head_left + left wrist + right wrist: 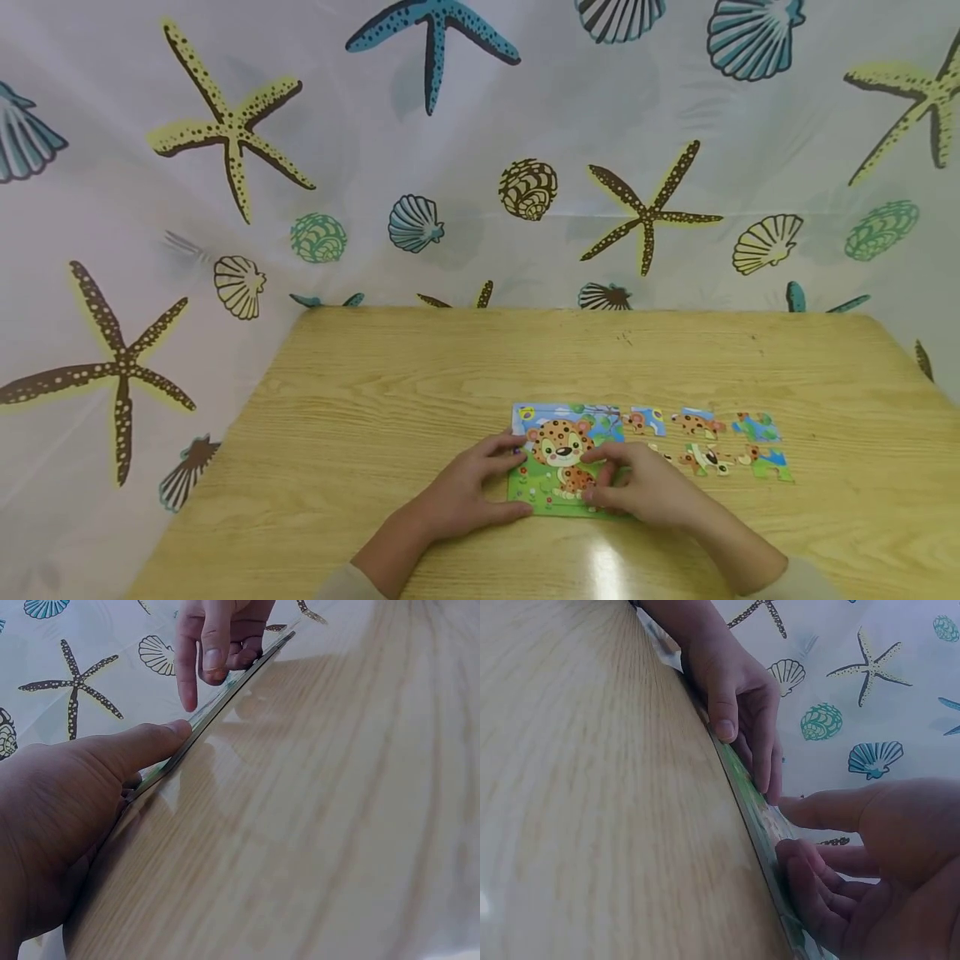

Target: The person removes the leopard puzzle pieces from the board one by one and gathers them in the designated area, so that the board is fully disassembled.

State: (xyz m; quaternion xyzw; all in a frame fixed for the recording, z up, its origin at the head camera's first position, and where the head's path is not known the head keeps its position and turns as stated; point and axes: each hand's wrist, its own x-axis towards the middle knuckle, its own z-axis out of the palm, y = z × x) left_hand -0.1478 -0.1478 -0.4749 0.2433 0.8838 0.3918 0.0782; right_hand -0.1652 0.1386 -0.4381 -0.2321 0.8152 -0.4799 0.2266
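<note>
A jigsaw puzzle board (pixel 545 487) with a spotted cub on green grass lies flat on the table. My left hand (pixel 475 486) rests at its left side, thumb by the lower-left corner and fingers spread along the edge. In the left wrist view the thumb (pixel 154 742) lies against the board's rim. Over the right half of the picture is my right hand (pixel 651 485), index finger and thumb apart with fingertips at the cub. Nothing shows between them in the right wrist view, where the other fingers (pixel 821 896) bend loosely low over the board. The right hand hides the board's lower-right part.
Several loose puzzle pieces lie in two rows right of the board, among them an upper spotted piece (pixel 697 423) and a green-and-blue corner piece (pixel 770 464). The wooden table (pixel 390 367) ends at a hanging sheet (pixel 480 250) printed with shells and starfish.
</note>
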